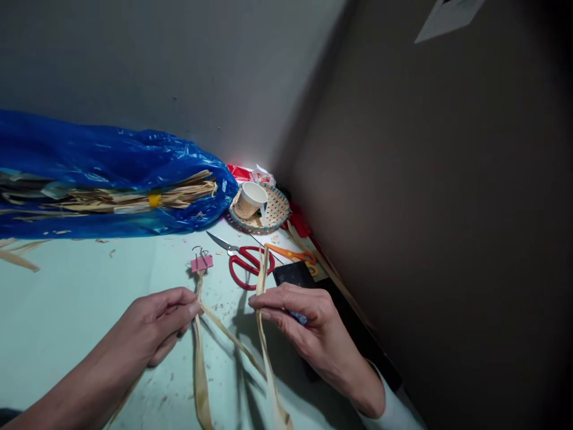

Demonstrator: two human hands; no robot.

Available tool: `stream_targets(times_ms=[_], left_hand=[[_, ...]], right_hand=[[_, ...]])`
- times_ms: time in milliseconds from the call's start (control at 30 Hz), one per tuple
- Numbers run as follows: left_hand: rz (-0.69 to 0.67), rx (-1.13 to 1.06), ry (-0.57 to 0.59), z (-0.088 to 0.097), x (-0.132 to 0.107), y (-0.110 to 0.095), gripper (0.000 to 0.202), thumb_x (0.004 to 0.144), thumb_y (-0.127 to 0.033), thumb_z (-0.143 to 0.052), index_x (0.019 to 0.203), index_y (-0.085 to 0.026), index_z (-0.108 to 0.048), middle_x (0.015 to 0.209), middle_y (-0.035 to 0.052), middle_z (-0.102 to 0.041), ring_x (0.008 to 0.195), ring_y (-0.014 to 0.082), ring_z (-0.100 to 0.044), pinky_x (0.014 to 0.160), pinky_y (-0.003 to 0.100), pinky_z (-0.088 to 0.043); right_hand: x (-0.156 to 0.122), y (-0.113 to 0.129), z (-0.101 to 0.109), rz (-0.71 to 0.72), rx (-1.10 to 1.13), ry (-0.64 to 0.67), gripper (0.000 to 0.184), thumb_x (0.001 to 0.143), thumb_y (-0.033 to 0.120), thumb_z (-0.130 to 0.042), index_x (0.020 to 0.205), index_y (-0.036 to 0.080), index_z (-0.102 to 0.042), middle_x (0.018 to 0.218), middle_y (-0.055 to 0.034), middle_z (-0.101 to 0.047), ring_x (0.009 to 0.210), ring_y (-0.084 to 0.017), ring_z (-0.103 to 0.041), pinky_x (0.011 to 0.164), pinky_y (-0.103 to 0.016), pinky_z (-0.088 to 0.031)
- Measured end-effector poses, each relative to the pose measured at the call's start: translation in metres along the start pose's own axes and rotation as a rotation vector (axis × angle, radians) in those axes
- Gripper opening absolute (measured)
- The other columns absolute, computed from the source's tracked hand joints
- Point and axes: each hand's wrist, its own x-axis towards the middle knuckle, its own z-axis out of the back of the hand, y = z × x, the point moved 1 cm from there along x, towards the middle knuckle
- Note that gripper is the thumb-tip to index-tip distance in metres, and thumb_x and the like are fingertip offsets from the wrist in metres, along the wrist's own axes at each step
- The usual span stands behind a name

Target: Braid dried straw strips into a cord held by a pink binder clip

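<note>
My left hand [163, 322] pinches a started braid of pale, dried straw strips [201, 370] just below a pink binder clip [202, 263], which grips the braid's top end. From that pinch the strips fan out, one hanging straight down and another slanting to the lower right. To the right, my right hand [304, 322] holds a separate straw strip [262, 272] between thumb and fingers. Its short end points up past the fingertips, and its long tail hangs toward the bottom edge. Red-handled scissors [244, 263] lie just beyond, partly behind this strip.
A blue plastic bag [111, 155] with a straw bundle [188, 192] lies along the back wall. Beside it a woven basket [280, 209] holds a paper cup [251, 200]. Orange scissors [290, 254] and a dark flat object [293, 273] lie near the right wall. Straw scraps dot the table [134, 269].
</note>
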Motion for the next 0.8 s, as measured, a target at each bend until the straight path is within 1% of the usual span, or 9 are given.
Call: stream_targets(times_ms=[133,267,333,367,433,500,633,700,800], left_hand=[[-0.005,-0.014,-0.044,-0.002,-0.002,-0.003,0.041,0.060,-0.055,-0.077,0.072,-0.020,-0.059,0.058,-0.0094,-0.042,0.046,0.0065,-0.022,0.046,0.024,-0.012],[-0.011,0.006,-0.038,-0.003,-0.003,-0.003,0.035,0.066,-0.053,-0.074,0.072,-0.020,-0.061,0.061,-0.0065,-0.047,0.047,0.0081,-0.028,0.045,0.023,-0.016],[-0.013,0.012,-0.028,-0.003,-0.003,-0.003,0.034,0.068,-0.052,-0.073,0.072,-0.020,-0.061,0.059,-0.0068,-0.046,0.047,0.0083,-0.028,0.045,0.023,-0.017],[-0.014,0.012,-0.020,-0.002,-0.003,-0.002,0.034,0.070,-0.052,-0.072,0.071,-0.020,-0.060,0.057,-0.0076,-0.044,0.047,0.0080,-0.026,0.045,0.023,-0.016],[-0.014,0.016,-0.015,-0.002,-0.002,-0.002,0.036,0.071,-0.055,-0.070,0.069,-0.021,-0.058,0.052,-0.0097,-0.038,0.045,0.0075,-0.021,0.045,0.023,-0.014],[-0.029,0.022,-0.013,-0.001,-0.001,-0.002,0.036,0.069,-0.054,-0.069,0.066,-0.021,-0.056,0.051,-0.0100,-0.037,0.045,0.0076,-0.022,0.045,0.023,-0.015],[-0.074,0.015,-0.005,-0.001,0.001,-0.003,0.028,0.059,-0.048,-0.067,0.062,-0.023,-0.054,0.048,-0.0098,-0.035,0.044,0.0087,-0.025,0.045,0.024,-0.016],[-0.081,0.017,-0.014,-0.001,0.002,-0.001,0.027,0.060,-0.048,-0.066,0.060,-0.023,-0.054,0.045,-0.0103,-0.032,0.043,0.0086,-0.022,0.043,0.024,-0.014],[-0.084,0.019,-0.017,0.001,0.003,0.004,0.030,0.068,-0.050,-0.065,0.063,-0.023,-0.054,0.046,-0.0106,-0.032,0.043,0.0084,-0.021,0.043,0.023,-0.015]], right_hand=[[-0.001,0.002,-0.007,0.109,-0.118,-0.026,0.013,0.098,0.021,-0.063,0.101,0.018,-0.075,0.088,-0.0033,-0.077,0.079,-0.015,-0.067,0.076,-0.027,-0.053],[-0.002,0.011,-0.011,0.154,-0.286,-0.118,0.012,0.095,0.017,-0.064,0.088,0.014,-0.073,0.074,-0.0028,-0.065,0.071,-0.015,-0.056,0.070,-0.030,-0.047],[-0.002,0.018,-0.012,0.151,-0.362,-0.159,0.011,0.093,0.016,-0.066,0.084,0.014,-0.072,0.076,-0.0035,-0.061,0.074,-0.016,-0.053,0.072,-0.031,-0.044],[-0.002,0.020,-0.013,0.143,-0.387,-0.171,0.011,0.093,0.015,-0.065,0.084,0.014,-0.071,0.082,-0.0050,-0.061,0.079,-0.017,-0.053,0.074,-0.032,-0.044],[-0.003,0.024,-0.016,0.122,-0.398,-0.156,0.011,0.094,0.013,-0.062,0.086,0.014,-0.069,0.096,-0.0082,-0.063,0.089,-0.018,-0.054,0.081,-0.033,-0.044],[-0.002,0.024,-0.020,0.106,-0.393,-0.108,0.012,0.097,0.013,-0.058,0.089,0.014,-0.066,0.100,-0.0085,-0.064,0.091,-0.018,-0.054,0.082,-0.032,-0.044],[-0.002,0.020,-0.027,0.097,-0.471,-0.055,0.018,0.102,0.018,-0.050,0.089,0.015,-0.062,0.085,-0.0069,-0.063,0.081,-0.019,-0.051,0.071,-0.032,-0.040],[-0.004,0.018,-0.029,0.100,-0.505,-0.055,0.020,0.102,0.019,-0.048,0.088,0.015,-0.061,0.081,-0.0065,-0.062,0.078,-0.020,-0.050,0.069,-0.032,-0.038],[-0.006,0.017,-0.031,0.100,-0.546,-0.061,0.020,0.102,0.017,-0.047,0.086,0.016,-0.060,0.075,-0.0038,-0.059,0.071,-0.018,-0.049,0.069,-0.032,-0.037]])
